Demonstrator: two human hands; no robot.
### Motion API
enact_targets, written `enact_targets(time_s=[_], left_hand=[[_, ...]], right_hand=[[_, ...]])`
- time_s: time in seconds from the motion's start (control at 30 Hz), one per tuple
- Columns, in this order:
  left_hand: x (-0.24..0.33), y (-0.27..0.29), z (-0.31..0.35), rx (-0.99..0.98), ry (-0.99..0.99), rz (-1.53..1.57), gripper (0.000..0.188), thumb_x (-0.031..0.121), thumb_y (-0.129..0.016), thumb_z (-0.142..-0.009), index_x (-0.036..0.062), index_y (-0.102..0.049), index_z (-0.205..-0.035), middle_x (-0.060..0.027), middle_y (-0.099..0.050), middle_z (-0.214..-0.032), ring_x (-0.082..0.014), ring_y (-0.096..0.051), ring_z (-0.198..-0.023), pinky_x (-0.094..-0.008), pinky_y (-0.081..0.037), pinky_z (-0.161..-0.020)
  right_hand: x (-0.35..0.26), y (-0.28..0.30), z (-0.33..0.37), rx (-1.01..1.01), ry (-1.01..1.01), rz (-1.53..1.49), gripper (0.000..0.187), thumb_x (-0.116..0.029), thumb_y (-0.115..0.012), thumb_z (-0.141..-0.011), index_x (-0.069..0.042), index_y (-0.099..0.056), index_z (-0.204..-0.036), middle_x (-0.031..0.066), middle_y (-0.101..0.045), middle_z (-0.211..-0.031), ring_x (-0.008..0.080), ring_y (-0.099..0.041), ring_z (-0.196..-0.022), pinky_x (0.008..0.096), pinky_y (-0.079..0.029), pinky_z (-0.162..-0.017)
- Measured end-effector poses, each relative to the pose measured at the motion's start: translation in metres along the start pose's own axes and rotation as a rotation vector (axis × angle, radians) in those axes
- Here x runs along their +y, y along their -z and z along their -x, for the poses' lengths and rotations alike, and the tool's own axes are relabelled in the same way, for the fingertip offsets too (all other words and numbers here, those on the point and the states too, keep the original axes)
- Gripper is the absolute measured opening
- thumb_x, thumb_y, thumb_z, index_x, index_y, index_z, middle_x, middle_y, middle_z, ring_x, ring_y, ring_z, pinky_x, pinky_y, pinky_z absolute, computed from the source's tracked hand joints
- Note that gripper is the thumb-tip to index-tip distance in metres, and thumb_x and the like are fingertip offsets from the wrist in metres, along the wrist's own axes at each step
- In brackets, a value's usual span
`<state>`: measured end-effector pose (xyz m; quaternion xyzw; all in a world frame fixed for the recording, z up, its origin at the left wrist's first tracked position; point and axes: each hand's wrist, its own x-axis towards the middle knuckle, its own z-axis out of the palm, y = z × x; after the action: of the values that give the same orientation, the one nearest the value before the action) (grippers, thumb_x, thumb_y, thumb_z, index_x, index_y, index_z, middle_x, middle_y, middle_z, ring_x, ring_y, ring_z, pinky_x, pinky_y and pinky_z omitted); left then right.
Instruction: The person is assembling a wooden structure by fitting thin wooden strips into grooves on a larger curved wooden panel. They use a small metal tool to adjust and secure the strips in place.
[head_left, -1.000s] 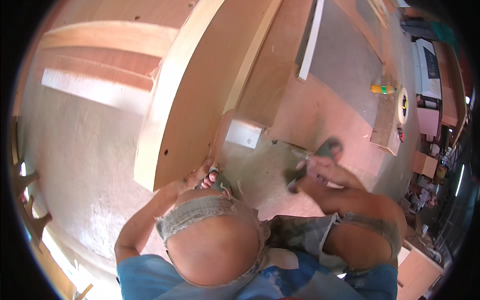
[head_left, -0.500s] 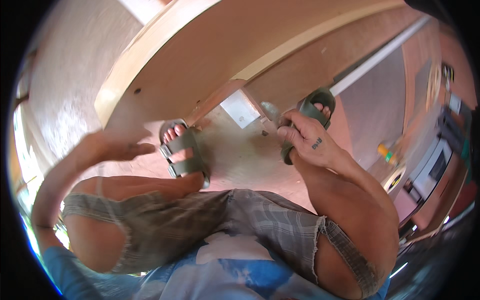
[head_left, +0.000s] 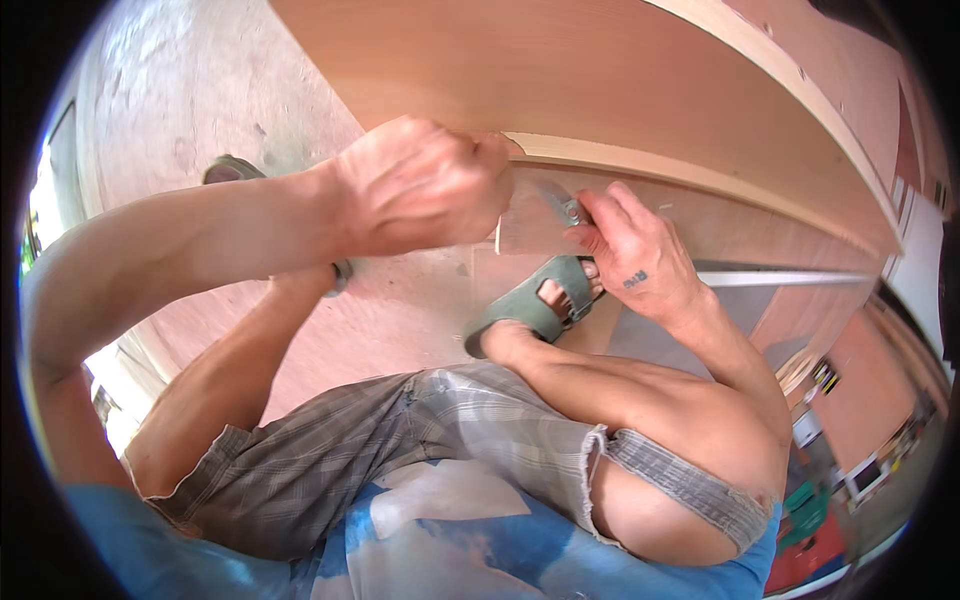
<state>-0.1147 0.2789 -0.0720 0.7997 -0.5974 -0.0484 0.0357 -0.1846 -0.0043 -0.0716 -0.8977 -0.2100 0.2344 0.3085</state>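
My left hand (head_left: 425, 185) is closed in a fist beside the inner edge of a large light-brown wooden panel (head_left: 480, 80) with pale edging. Its curled fingers face away from view, so what they hold, if anything, is hidden. My right hand (head_left: 640, 245) pinches a small tool with a thin, shiny flat blade, which looks like a putty knife (head_left: 568, 208). The blade points up and left, toward the panel's pale wooden strip (head_left: 620, 160) and away from my palm. A gap separates the two hands.
Green sandals (head_left: 540, 305) are on my feet, the right one below the putty knife. Pinkish concrete floor (head_left: 400, 320) lies underneath. A white strip (head_left: 780, 279) edges a grey sheet behind my right wrist. Assorted clutter (head_left: 850, 470) stands at far right.
My left hand has swung up and right to the wooden panel and closed. My right hand has lifted off my foot region, bringing the blade higher. The view has turned; my left foot sits farther left.
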Motion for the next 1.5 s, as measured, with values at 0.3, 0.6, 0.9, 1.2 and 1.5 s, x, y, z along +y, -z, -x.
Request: enact_targets(time_s=[0.3, 0.6, 0.9, 1.2, 1.5], left_hand=[[0.028, -0.046, -0.024, 0.294, 0.454, -0.005, 0.026, 0.028, -0.083, -0.08, 0.006, -0.07, -0.083, -0.0053, -0.059, -0.085, -0.0223, -0.067, -0.074, -0.0362, -0.058, -0.071], [0.014, -0.051, -0.032, 0.387, 0.346, -0.117, 0.029, 0.031, -0.077, -0.088, 0.0074, -0.063, -0.078, -0.0052, -0.057, -0.078, -0.0205, -0.066, -0.066, -0.0334, -0.056, -0.057], [0.01, -0.05, -0.027, 0.347, 0.262, -0.161, 0.026, 0.022, -0.081, -0.083, 0.0036, -0.066, -0.092, -0.0065, -0.067, -0.087, -0.0224, -0.07, -0.076, -0.0339, -0.058, -0.067], [0.018, -0.056, -0.024, 0.401, 0.266, -0.234, 0.026, 0.019, -0.082, -0.082, 0.0023, -0.067, -0.094, -0.0065, -0.068, -0.087, -0.0221, -0.071, -0.076, -0.0328, -0.059, -0.068], [0.015, -0.046, -0.026, 0.456, 0.217, -0.23, 0.024, 0.018, -0.082, -0.082, 0.0035, -0.064, -0.09, -0.0053, -0.066, -0.085, -0.0215, -0.069, -0.076, -0.0329, -0.057, -0.07]], right_hand=[[0.035, 0.006, 0.034, -0.064, 0.123, -0.091, 0.036, -0.02, -0.072, -0.097, -0.001, -0.06, -0.126, 0.0193, -0.067, -0.097, 0.0423, -0.07, -0.078, 0.0486, -0.058, -0.062], [0.054, 0.007, 0.031, 0.154, 0.219, -0.061, 0.032, -0.017, -0.074, -0.097, -0.001, -0.062, -0.121, 0.0148, -0.065, -0.092, 0.0364, -0.069, -0.072, 0.0448, -0.056, -0.057], [0.044, 0.01, 0.024, 0.257, 0.235, 0.137, 0.03, -0.01, -0.078, -0.093, 0.003, -0.069, -0.118, 0.0153, -0.066, -0.089, 0.036, -0.067, -0.071, 0.0444, -0.054, -0.059], [0.022, -0.007, 0.001, 0.19, 0.171, 0.289, 0.026, -0.018, -0.074, -0.097, 0.001, -0.068, -0.115, 0.015, -0.068, -0.09, 0.0358, -0.071, -0.074, 0.0436, -0.058, -0.061], [0.014, -0.006, 0.001, 0.192, 0.145, 0.259, 0.03, -0.025, -0.063, -0.104, 0.002, -0.061, -0.093, 0.0205, -0.066, -0.085, 0.0383, -0.072, -0.066, 0.0452, -0.061, -0.057]])
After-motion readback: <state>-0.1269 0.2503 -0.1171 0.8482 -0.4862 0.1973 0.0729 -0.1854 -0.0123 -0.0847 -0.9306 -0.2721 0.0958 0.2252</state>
